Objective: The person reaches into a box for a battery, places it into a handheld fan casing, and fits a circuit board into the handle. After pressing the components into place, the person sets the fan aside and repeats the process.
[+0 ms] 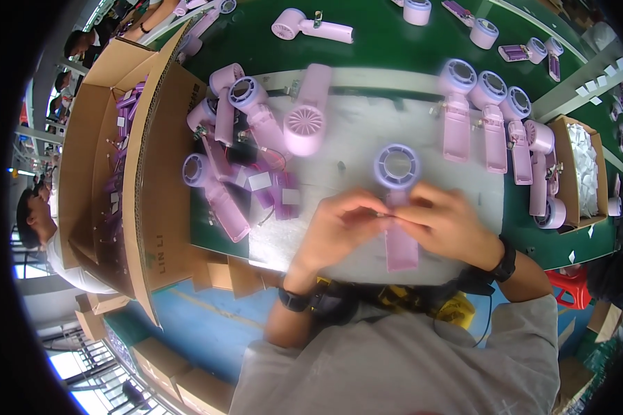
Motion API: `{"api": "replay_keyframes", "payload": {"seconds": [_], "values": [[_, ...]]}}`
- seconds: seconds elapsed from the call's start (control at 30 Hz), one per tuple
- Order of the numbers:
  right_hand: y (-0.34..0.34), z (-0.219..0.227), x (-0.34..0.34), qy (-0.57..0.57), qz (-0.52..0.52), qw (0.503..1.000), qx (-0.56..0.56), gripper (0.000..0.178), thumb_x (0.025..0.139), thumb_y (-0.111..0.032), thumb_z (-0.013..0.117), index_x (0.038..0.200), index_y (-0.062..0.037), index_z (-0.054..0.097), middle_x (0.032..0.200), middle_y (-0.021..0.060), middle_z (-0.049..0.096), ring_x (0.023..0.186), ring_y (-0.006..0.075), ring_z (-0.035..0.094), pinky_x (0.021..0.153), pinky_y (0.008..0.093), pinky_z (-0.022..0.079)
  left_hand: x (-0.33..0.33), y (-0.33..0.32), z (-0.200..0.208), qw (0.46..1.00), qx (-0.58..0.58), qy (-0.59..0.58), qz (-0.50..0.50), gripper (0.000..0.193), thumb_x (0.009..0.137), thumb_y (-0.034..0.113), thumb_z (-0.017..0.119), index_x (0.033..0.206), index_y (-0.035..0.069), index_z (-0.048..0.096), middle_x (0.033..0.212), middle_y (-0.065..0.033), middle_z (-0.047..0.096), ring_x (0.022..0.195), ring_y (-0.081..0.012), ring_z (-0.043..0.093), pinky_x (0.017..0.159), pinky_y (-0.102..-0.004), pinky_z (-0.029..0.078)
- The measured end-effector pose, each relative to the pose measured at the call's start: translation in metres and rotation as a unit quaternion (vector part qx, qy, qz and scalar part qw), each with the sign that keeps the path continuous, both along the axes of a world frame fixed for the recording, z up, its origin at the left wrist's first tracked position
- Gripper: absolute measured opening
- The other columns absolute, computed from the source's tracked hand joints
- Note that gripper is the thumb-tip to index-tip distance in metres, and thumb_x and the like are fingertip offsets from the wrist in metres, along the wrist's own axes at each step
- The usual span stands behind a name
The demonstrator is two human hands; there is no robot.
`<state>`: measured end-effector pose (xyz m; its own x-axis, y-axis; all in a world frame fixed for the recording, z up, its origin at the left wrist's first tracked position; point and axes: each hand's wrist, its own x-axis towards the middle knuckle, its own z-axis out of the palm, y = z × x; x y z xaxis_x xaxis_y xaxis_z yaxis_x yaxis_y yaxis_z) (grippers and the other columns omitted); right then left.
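A pink handheld fan housing [402,250] lies on the white work mat in front of me, its round head with a lilac ring [397,166] pointing away. Over its handle my left hand [340,225] and my right hand [439,220] meet, fingertips pinched together. Whatever they pinch is too small to make out. Left of my hands sit purple battery packs [284,197] with white labels and thin wires. Beyond them a closed pink fan [307,114] lies across the mat's far edge.
A tall open carton [173,187] of purple packs stands at the left. Several fan housings [493,128] lie at the right, beside a small box of white pieces [585,169]. More fans [311,28] lie on the green table beyond a pale rail. People sit at the far left.
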<state>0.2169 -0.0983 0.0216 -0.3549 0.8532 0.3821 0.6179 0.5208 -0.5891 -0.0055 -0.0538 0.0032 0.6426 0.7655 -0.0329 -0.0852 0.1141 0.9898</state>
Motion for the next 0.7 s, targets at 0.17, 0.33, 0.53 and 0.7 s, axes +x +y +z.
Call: {"api": "replay_keyframes", "payload": {"seconds": [0.17,0.33,0.53,0.7], "values": [[0.003,0.002,0.010,-0.004,0.035,0.999,-0.015,0.014,0.079,-0.015,0.077,0.093,-0.0124,0.076,0.082,0.0042,0.058,0.062,0.0196,0.060,0.053,0.0332,0.048,-0.006,0.000,0.004,0.997,-0.082,0.003,-0.016,0.029,0.085,-0.010,0.071,0.113,-0.004,0.064,0.109,-0.0088,0.062,0.094,-0.0154,0.065,0.082,-0.0288,0.057],[0.001,0.008,0.012,-0.037,0.066,0.996,-0.036,0.014,0.078,-0.015,0.077,0.091,-0.0122,0.076,0.083,0.0034,0.059,0.064,0.0194,0.060,0.054,0.0330,0.048,-0.006,0.000,0.008,0.992,-0.125,0.035,-0.011,0.037,0.082,-0.014,0.071,0.117,-0.004,0.062,0.110,-0.0099,0.064,0.099,-0.0167,0.065,0.088,-0.0308,0.057],[0.001,0.008,0.007,-0.016,0.036,0.998,-0.038,0.013,0.078,-0.014,0.077,0.090,-0.0119,0.076,0.082,0.0034,0.060,0.063,0.0200,0.060,0.053,0.0325,0.048,-0.005,-0.002,0.005,0.996,-0.091,0.007,0.004,0.039,0.080,-0.016,0.070,0.117,-0.005,0.061,0.107,-0.0108,0.067,0.099,-0.0178,0.067,0.089,-0.0315,0.057],[0.002,0.011,0.008,0.001,0.027,0.997,-0.070,0.011,0.078,-0.012,0.076,0.089,-0.0109,0.076,0.080,0.0044,0.060,0.062,0.0209,0.060,0.053,0.0331,0.047,-0.004,-0.005,0.003,0.997,-0.072,0.009,0.020,0.036,0.080,-0.016,0.071,0.112,-0.005,0.061,0.106,-0.0115,0.067,0.100,-0.0187,0.068,0.088,-0.0316,0.058]]}}
